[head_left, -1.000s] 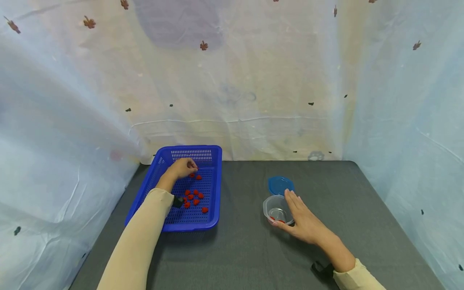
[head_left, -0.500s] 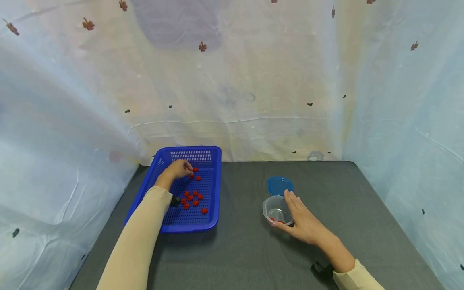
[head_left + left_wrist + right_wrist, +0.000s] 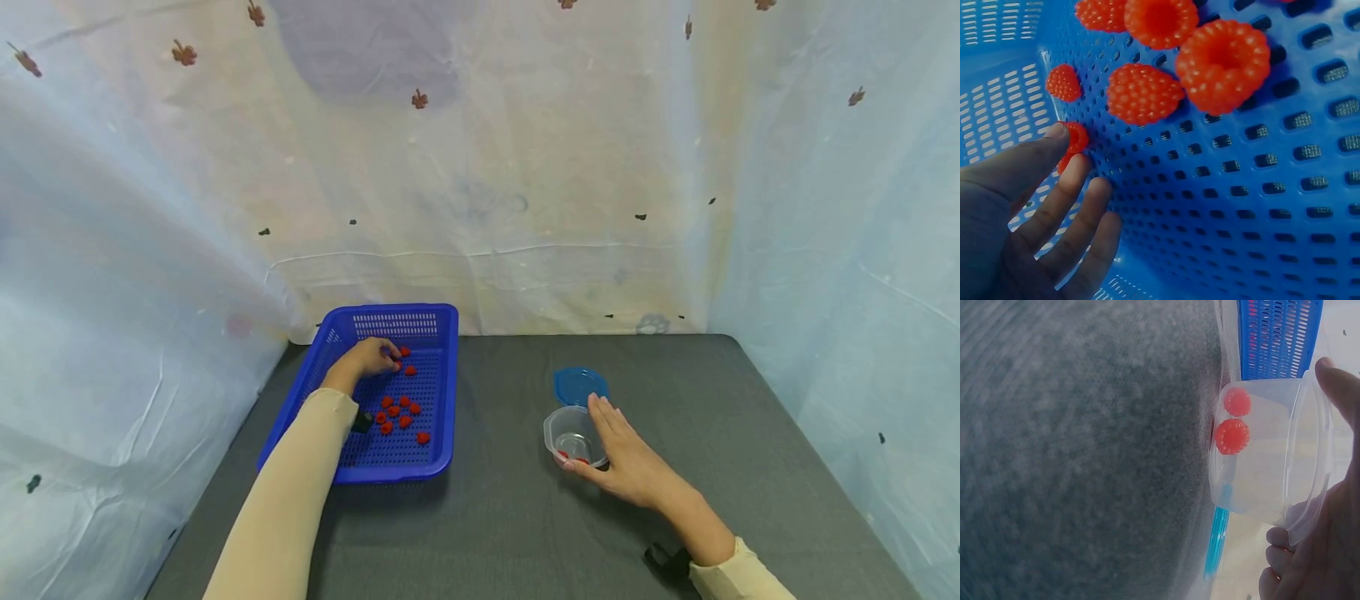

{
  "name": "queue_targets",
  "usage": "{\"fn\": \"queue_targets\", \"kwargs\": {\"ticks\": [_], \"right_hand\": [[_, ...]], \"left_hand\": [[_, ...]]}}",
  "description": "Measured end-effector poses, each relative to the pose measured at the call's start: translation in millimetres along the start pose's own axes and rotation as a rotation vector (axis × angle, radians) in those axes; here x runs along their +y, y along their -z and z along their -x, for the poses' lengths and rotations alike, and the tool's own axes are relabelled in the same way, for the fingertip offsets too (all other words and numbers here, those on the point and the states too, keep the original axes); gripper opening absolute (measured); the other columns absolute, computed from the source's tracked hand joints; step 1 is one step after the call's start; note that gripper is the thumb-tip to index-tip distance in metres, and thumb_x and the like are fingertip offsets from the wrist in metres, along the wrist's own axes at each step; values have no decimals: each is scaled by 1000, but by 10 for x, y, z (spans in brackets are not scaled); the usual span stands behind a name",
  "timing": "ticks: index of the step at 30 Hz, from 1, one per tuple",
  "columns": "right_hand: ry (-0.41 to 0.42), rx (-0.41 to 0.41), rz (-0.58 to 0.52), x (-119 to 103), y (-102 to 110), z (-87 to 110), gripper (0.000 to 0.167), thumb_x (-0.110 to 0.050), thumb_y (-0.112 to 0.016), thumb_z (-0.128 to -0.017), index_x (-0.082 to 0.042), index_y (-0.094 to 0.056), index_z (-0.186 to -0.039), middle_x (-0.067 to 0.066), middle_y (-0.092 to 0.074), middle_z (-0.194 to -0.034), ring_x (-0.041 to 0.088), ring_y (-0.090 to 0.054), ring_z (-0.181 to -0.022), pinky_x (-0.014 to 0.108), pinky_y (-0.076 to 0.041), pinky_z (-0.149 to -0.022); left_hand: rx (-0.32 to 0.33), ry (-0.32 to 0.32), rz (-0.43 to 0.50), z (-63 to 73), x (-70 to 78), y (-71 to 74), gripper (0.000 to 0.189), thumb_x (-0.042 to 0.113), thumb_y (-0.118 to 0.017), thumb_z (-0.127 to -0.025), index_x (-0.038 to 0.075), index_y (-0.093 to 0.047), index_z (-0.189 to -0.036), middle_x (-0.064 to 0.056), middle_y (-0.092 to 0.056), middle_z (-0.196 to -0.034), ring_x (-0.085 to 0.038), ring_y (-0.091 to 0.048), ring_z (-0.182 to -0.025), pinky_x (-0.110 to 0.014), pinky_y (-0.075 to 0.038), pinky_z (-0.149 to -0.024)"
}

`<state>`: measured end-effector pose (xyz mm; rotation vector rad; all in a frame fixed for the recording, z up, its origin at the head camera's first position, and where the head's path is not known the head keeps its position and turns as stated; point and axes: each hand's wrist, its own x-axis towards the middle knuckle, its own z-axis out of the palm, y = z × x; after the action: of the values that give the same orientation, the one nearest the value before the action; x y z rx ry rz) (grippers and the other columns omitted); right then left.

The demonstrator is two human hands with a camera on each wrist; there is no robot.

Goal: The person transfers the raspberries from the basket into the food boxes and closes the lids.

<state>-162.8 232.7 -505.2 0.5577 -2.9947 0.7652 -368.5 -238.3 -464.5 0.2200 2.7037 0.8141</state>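
Note:
My left hand (image 3: 372, 357) reaches into the blue basket (image 3: 453, 392). In the left wrist view its thumb and index fingertip lie either side of a red raspberry (image 3: 1076, 136), with the fingers spread loosely. Another raspberry (image 3: 1064, 83) lies just beyond, and several more sit on the basket floor closer to the camera. My right hand (image 3: 637, 462) holds a clear plastic container (image 3: 555, 429) at the rim, thumb at the near side, fingers along the right. Two raspberries show through its wall, one of them a hollow raspberry (image 3: 1232, 437) near the base.
A blue lid (image 3: 579, 385) lies on the grey table (image 3: 495, 533) just behind the container. Patterned sheeting (image 3: 525, 167) hangs behind the table and on both sides. The basket's raised walls surround the left hand.
My left hand has drawn back slightly to the left from the far raspberry, which now shows, and lowered its fingertips toward a nearer one. The right hand and container stay in place.

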Motion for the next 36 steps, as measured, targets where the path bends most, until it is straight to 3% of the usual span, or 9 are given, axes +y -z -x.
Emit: {"fn": "queue_targets", "kwargs": {"ticks": [3,12,23,28,36], "right_hand": [[4,2,4,5,3,1,113,-65,-70,-97,3,-17,-169,22,-17,-177,41,-16,-164,63,-19,-127],[-13,-2,-3,15,-14,19,113,-68,-68,-97,1,-15,-170,23,-15,-177,42,-16,-163,63,-21,-126],[-2,4,6,14,-7,8,113,-68,-69,-97,3,-17,-169,22,-17,-177,40,-16,-164,63,-20,-127],[4,6,8,17,-7,1,113,-67,-70,-97,3,-18,-169,22,-17,-177,40,-16,-164,63,-20,-127],[-5,3,3,19,-4,12,113,-68,-67,-98,2,-16,-170,22,-16,-177,42,-16,-163,63,-22,-126]], "left_hand": [[0,-3,0,-3,2,-4,27,10,-69,-104,-4,-67,-127,-22,-68,-118,-35,-61,-107,-50,-50,-98],[-4,15,-112,-35,0,-3,22,14,-70,-104,-1,-71,-121,-26,-66,-134,-42,-62,-121,-55,-50,-104],[-16,-7,-110,-55,-21,22,17,18,-73,-102,4,-72,-109,-21,-71,-120,-37,-65,-108,-51,-54,-95],[-4,28,-91,-65,-24,4,18,20,-73,-103,3,-71,-110,-19,-71,-119,-34,-64,-107,-51,-52,-97],[-19,27,-92,-49,-28,33,19,24,-71,-104,5,-67,-103,-12,-68,-105,-28,-62,-95,-42,-52,-85]]}}
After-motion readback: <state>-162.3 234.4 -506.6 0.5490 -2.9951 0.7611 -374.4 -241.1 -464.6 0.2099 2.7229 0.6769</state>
